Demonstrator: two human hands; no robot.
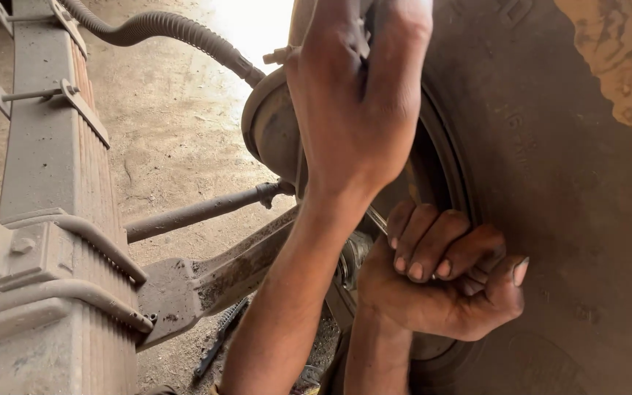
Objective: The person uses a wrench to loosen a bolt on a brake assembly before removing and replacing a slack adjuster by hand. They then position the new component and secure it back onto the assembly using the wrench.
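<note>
While the big dusty black rubber tyre [550, 219] is still mounted, both hands work behind it: left hand [360, 110] curls around the grey metal brake drum [272, 132]; right hand [440, 281] fisted, contents hidden.

Below me the floor [177, 132] is bare concrete, grey and dusty, stained in patches and scored with fine cracks; bright light washes out its far edge near the top of my view; a dark, slender tool [217, 340] lies flat on it beneath the axle beam; the large tyre [565, 219] stands on it at my right.
</note>
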